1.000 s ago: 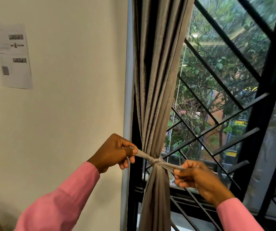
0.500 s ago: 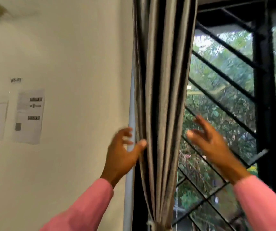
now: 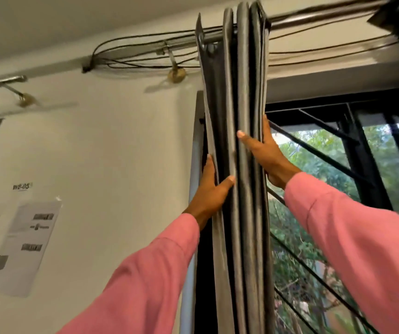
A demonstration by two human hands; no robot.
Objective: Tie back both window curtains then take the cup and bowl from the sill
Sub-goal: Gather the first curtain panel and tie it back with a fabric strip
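Note:
The grey left curtain (image 3: 239, 92) hangs bunched in narrow folds from the rod at the window's left edge. My left hand (image 3: 211, 189) presses the bunch from its left side, thumb across the front folds. My right hand (image 3: 263, 155) presses from the right side, thumb on the front and fingers flat along the edge. The two hands squeeze the folds together between them, high up on the curtain. The tie, the sill, the cup and the bowl are all below the frame and out of sight.
A curtain rod (image 3: 314, 18) with several black cables (image 3: 133, 61) runs under the ceiling. Black window grille bars (image 3: 352, 150) stand to the right with trees beyond. Printed sheets (image 3: 25, 247) are stuck on the white wall at left.
Both hands let go of the tie ends low on the curtain and rose up. They now press the upper folds from both sides. The view tilted upward toward the rod.

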